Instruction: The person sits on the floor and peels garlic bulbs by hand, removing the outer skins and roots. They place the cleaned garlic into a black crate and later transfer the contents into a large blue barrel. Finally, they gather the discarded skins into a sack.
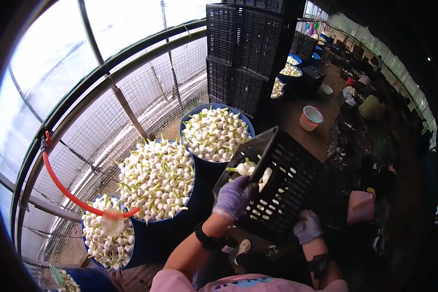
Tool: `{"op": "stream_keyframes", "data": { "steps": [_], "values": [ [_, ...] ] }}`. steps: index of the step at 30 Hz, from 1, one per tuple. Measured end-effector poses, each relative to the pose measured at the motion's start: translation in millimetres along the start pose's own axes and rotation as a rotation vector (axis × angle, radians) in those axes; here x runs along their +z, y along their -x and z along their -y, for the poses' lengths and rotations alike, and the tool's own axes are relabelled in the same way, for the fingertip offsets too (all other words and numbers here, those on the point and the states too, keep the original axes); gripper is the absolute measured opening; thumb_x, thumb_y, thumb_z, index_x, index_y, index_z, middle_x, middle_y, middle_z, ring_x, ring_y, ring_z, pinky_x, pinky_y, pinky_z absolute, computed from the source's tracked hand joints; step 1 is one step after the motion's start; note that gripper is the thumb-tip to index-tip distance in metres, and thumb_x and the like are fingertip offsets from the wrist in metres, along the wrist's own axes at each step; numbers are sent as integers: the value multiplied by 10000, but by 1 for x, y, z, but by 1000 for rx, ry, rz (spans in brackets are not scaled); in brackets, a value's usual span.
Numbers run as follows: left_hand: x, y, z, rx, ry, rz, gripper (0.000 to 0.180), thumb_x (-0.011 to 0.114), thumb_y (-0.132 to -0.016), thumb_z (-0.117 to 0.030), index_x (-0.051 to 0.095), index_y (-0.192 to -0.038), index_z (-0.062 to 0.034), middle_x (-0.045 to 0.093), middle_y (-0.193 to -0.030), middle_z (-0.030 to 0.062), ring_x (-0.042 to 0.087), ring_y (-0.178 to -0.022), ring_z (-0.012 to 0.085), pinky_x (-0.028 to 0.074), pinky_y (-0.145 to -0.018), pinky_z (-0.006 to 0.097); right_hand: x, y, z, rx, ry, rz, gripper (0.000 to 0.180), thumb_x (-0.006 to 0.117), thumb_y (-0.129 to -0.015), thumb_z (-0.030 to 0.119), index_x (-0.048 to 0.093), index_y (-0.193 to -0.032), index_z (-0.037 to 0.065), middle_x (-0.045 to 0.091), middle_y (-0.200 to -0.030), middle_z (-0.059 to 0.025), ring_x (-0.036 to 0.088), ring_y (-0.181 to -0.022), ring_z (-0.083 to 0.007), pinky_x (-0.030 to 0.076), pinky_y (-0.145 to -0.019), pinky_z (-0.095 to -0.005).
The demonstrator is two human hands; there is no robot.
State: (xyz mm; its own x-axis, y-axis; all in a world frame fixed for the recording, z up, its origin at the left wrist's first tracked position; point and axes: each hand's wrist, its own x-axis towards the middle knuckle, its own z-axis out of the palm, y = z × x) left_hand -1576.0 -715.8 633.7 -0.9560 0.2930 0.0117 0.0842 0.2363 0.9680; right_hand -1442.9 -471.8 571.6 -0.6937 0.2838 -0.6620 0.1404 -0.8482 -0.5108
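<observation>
Greenhouse wall of mesh and plastic at upper left, black crate tilted at centre, left hand fingers closed on its rim, right hand gripping its lower edge, garlic bulbs inside, three heaped blue barrels at left.

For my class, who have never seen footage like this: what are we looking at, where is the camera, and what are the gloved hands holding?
This is one picture from a wide fisheye camera worn on a person's head, looking down, so straight lines bend near the rim. No machine here: the two forearms rising from the bottom edge are the wearer's own. The left hand and right hand, both in purple gloves, grip a tilted black slatted plastic crate with a few white garlic bulbs inside. Beside it stand blue round tubs heaped with white bulbs with green stems. Behind are stacked black crates and a wire mesh wall.
</observation>
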Motion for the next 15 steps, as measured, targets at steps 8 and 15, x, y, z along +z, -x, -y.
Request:
{"op": "stream_keyframes", "data": {
  "steps": [8,15],
  "values": [
    [-83,-196,79,-108,713,-290,210,539,-821,-139,610,-954,8,592,-781,-3,507,-674,67,415,-605,198,191,-266,42,-425,158,247,253,440,-776,-89,445,-1024,-41,428,-703,-54,458,-600,-116,428,-537,-212],
    [-122,-268,190,-242,842,-660,243,472,-811,-153,592,-965,-8,564,-818,21,505,-760,121,405,-727,245,417,-250,-23,-553,1099,378,452,465,-738,-114,472,-1179,-13,565,-949,-67,484,-679,-95,432,-591,-220]
  ]
}}
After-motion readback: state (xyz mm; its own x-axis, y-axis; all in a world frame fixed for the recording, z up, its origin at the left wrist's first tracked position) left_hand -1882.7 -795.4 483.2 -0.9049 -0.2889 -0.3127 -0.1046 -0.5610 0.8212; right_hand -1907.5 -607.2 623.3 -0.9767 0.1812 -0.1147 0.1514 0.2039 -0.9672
